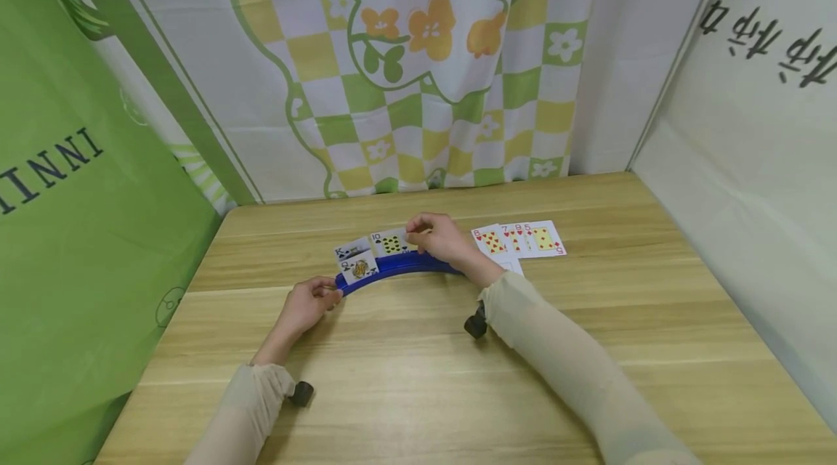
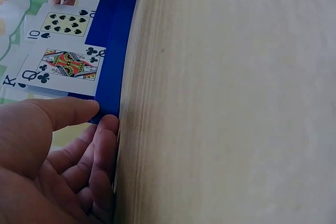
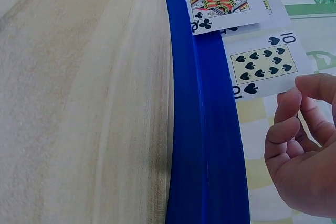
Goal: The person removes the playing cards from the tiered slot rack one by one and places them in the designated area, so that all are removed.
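Note:
A curved blue card holder [image 1: 418, 262] lies on the wooden table. My left hand [image 1: 310, 304] grips its left end between thumb and fingers. Toward that end stand a queen of clubs [image 3: 218, 4] in front and a king [image 3: 270, 6] of a black suit behind it. My right hand [image 1: 441, 238] is above the holder's middle and pinches a ten of spades [image 3: 264, 65] by its edge, between thumb and index finger. In the left wrist view the ten of spades [image 2: 64, 24] is beside the queen; whether its lower edge sits in a slot, I cannot tell.
Several red-suit cards lie overlapping on the table right of the holder, an eight of hearts [image 1: 489, 240] and a five of diamonds [image 1: 544, 238] among them. Part of another card [image 1: 514, 265] shows below. A patterned curtain [image 1: 418, 109] hangs behind the table's far edge.

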Demonstrator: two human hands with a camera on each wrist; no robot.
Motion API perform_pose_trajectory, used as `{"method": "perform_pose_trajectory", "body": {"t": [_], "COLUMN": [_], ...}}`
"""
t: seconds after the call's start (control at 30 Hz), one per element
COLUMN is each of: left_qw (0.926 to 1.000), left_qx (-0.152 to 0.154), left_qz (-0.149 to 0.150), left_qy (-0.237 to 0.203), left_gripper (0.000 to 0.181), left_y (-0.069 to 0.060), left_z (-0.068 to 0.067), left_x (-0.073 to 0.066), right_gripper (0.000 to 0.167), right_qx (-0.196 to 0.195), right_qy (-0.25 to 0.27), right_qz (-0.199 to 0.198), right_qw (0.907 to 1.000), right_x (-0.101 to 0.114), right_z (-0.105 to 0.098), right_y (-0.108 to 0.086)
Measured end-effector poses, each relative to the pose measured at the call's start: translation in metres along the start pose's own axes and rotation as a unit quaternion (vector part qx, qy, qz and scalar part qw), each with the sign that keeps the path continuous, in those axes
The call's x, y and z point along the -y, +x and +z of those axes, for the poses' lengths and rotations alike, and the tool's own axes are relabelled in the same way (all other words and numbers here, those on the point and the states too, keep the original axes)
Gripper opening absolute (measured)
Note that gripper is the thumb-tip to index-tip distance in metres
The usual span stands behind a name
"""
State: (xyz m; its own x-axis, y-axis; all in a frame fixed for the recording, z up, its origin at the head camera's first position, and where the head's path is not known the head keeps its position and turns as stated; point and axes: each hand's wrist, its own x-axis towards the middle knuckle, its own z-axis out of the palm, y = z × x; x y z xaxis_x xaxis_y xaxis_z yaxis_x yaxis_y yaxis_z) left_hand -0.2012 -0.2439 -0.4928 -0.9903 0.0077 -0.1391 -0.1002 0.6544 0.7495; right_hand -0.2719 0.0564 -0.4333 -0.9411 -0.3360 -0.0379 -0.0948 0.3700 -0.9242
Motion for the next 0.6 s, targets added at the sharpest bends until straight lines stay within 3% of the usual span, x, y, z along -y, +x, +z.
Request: {"method": "perform_pose_trajectory", "body": {"t": [0.6], "left_qw": [1.0000], "left_qx": [-0.002], "left_qz": [0.001], "left_qy": [0.003], "left_gripper": [0.035], "left_y": [0.0003], "left_z": [-0.0005], "left_x": [0.0015], "right_gripper": [0.015], "right_qx": [-0.026], "right_qy": [-0.011], "right_qz": [-0.015], "right_qw": [0.9995], "right_x": [0.0018], "right_z": [-0.0057], "right_y": [-0.0007]}}
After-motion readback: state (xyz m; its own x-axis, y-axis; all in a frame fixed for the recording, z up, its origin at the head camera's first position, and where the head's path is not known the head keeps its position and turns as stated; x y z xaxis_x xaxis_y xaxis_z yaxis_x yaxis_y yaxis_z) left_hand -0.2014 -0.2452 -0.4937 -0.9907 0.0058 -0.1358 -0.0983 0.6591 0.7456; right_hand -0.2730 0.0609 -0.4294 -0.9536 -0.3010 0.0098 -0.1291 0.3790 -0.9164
